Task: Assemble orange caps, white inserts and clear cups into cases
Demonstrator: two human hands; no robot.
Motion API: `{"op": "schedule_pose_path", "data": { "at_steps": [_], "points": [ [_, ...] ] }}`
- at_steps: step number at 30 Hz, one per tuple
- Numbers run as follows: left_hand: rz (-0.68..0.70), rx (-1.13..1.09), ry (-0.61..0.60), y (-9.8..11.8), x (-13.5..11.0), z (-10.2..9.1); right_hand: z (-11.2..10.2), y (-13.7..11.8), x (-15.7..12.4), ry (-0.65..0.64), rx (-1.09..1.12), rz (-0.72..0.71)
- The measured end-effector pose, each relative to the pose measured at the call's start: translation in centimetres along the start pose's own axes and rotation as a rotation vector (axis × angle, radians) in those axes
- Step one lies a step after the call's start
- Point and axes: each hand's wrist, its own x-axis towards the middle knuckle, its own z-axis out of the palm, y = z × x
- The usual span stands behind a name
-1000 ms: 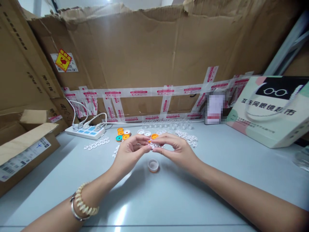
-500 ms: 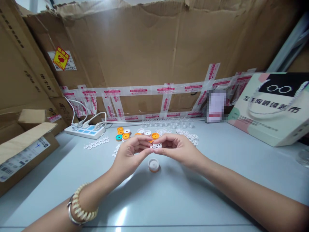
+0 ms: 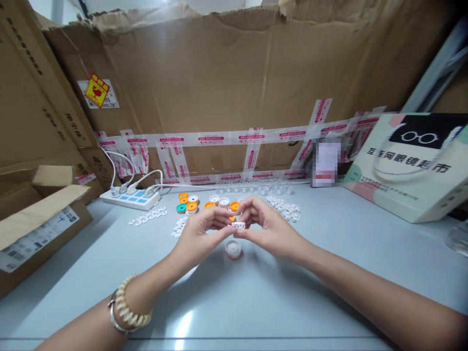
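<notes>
My left hand [image 3: 204,229] and my right hand [image 3: 269,225] meet above the middle of the table. Between their fingertips is a small white piece with dark openings or markings [image 3: 239,225]; its exact kind is too small to tell. Both hands are closed in a pinch on it, the thumbs below and the fingers above. Just in front of them, a round whitish cup-shaped part with an orange base [image 3: 233,249] stands on the table. Behind my fingers are orange and white round parts, among them an orange one [image 3: 235,207], partly covered by the hands.
Flat white pieces [image 3: 285,208] lie in a pile behind my right hand, and white discs [image 3: 148,215] on the left. Clear cups [image 3: 256,187] line the back. A power strip [image 3: 130,198], an open carton [image 3: 44,229], a paper bag [image 3: 405,165] and a large cardboard wall [image 3: 219,87] surround the table.
The white piece has turned slightly between my fingertips. My right fingers have lifted and curled a little, and both hands sit slightly lower. The cup-shaped part stays in place.
</notes>
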Motion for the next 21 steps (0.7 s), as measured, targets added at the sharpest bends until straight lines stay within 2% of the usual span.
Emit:
{"op": "schedule_pose_path", "data": {
  "at_steps": [7,11,13,16,18,21],
  "points": [
    [0.071,0.115,0.008,0.3,-0.3,0.4,0.3,-0.9,-0.8,0.016,-0.239,-0.143],
    [0.178,0.11,0.089,0.4,-0.3,0.3,0.3,-0.9,-0.6,0.027,-0.159,-0.191],
    [0.187,0.085,0.129,0.3,-0.3,0.2,0.1,-0.7,-0.3,0.024,-0.052,-0.169],
    [0.145,0.032,0.179,0.1,-0.2,0.0,0.0,-0.4,0.0,0.002,0.112,-0.043],
    [0.104,-0.009,0.183,-0.1,-0.1,0.1,0.0,-0.2,0.1,-0.009,0.205,0.044],
    [0.05,-0.085,0.172,-0.3,0.0,0.3,0.2,0.0,0.3,0.003,0.29,0.094]
  ]
}}
